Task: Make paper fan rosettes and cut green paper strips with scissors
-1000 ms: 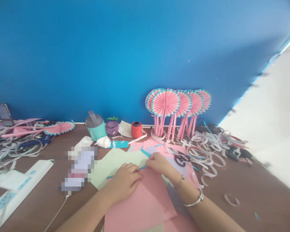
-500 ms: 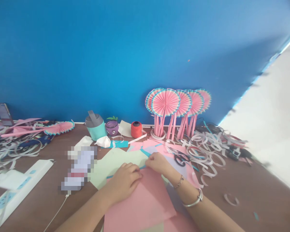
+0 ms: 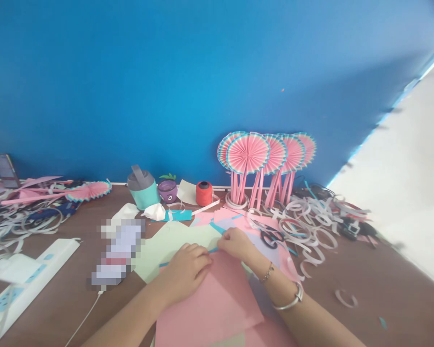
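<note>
A pink paper sheet point(image 3: 210, 303) lies in front of me on the brown table point(image 3: 365, 284), with a thin blue strip point(image 3: 214, 250) along its far edge. My left hand point(image 3: 186, 272) rests on that edge with its fingers curled and pressed down on the strip. My right hand point(image 3: 235, 242) pinches the strip's right end, fingers closed. A pale green sheet point(image 3: 166, 246) lies under the pink one, to the left.
Black scissors point(image 3: 271, 237) lie just right of my right hand. Several pink paper fans point(image 3: 253, 154) stand against the blue wall. Curled paper strips point(image 3: 311, 221) litter the right side. A red thread spool point(image 3: 204, 193), teal cup point(image 3: 142, 188) and white power strip point(image 3: 25, 279) sit to the left.
</note>
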{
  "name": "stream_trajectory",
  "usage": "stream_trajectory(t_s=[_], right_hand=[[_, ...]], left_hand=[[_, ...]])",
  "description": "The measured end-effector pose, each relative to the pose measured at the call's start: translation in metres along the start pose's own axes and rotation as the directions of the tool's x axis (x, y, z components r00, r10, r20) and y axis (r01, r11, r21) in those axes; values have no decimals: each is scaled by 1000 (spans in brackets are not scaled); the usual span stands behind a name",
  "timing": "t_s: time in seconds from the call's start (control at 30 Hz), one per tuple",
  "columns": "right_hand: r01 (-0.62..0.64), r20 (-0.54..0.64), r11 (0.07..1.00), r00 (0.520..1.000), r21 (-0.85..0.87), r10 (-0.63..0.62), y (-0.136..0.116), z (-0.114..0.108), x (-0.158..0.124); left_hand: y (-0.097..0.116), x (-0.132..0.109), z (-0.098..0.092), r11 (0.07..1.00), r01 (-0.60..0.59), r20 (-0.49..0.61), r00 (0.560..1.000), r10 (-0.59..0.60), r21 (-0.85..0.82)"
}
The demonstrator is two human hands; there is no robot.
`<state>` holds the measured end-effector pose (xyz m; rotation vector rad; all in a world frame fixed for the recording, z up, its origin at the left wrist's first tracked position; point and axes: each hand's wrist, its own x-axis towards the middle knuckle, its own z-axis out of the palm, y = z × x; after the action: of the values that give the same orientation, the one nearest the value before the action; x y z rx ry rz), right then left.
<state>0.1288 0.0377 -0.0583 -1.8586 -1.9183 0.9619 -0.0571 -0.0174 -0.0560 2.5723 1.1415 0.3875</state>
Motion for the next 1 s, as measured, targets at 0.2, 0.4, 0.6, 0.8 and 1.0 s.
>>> stream_trajectory(t_s=[0.2,0.4,0.6,0.8,1.0], right_hand=[[-21,-24,1000,1000,-15,20,-3,-1,-2],[-37,-17,999,999,-40,36,-5,-1,-2],[-24,-29,999,999,-34,23,-3,1,-1],[-29,-30,999,999,-46,28,-3,2,-1],[-17,-23,998,1000,-59,16,-4,1,-1]], left_hand=[[1,2,1,1000,12,-24,1000,-12,6],[3,3,4,999,20,-41,999,-18,27],[2,2,7,998,17,-55,998,-13,68],[5,3,6,993,18,-40,999,-13,121],[11,7,4,985,39,9,999,-42,166]])
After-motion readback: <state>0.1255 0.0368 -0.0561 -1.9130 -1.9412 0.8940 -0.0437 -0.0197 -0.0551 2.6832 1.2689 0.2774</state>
